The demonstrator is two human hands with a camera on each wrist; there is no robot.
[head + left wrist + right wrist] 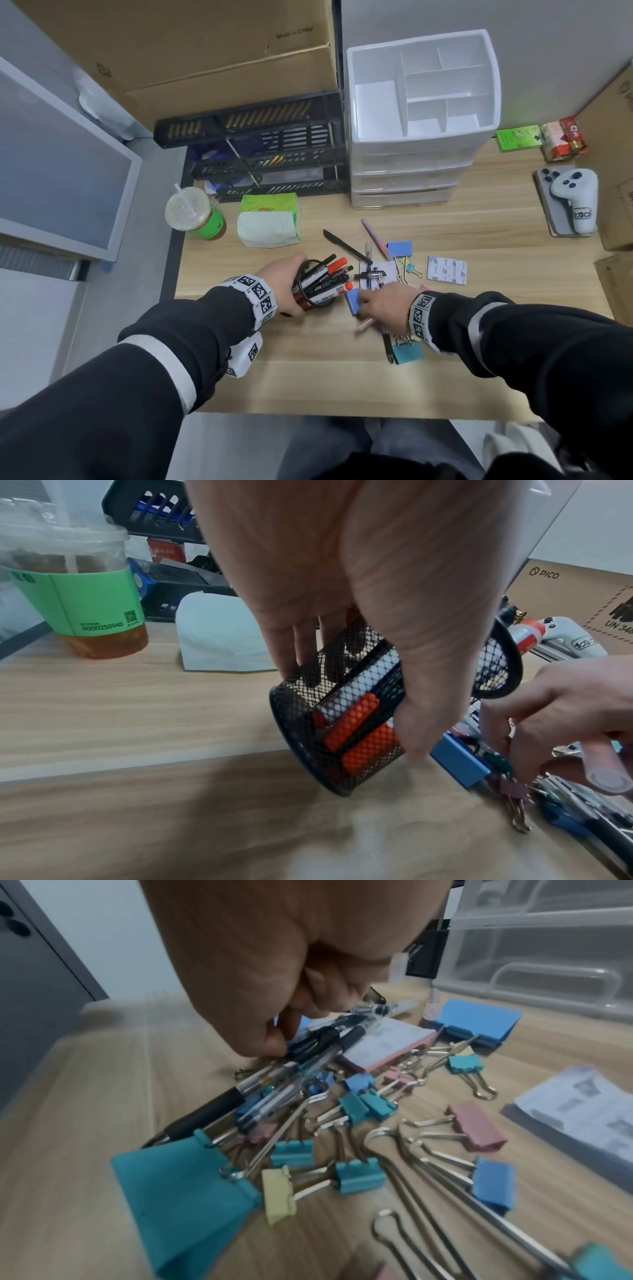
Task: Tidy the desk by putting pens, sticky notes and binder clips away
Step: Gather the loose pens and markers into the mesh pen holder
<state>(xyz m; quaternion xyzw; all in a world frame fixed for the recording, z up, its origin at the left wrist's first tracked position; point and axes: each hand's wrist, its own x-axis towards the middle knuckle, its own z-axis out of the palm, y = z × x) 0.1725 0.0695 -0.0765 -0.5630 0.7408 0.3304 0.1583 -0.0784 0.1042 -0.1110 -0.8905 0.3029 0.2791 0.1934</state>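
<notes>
Head view first: the left hand wraps round the mesh cup, fingers curled on its wall, tipping it toward the clutter with markers poking out of the mouth. The right hand is down in the pile on the desk, fingers bent over pens, beside a blue clip. A black pen and a pink pen lie loose further back, a sticky pad off to the right, and the white organizer stands at the back with its top compartments bare.

Left wrist view: the cup is clearly tilted, only its base edge near the wood, red-capped markers pressed against the mesh. The right hand sits just beside its mouth, a pale pen end showing under the fingers.

Right wrist view: fingertips pinch at a bundle of clear pens lying across a pink pad. Binder clips are tangled right against them, a big teal clip nearest the lens.

The risk, as I read it: lift that bundle and a clip handle could snag and drag along, or a pen could slip the pinch. Tip the cup further and the markers could slide out.
</notes>
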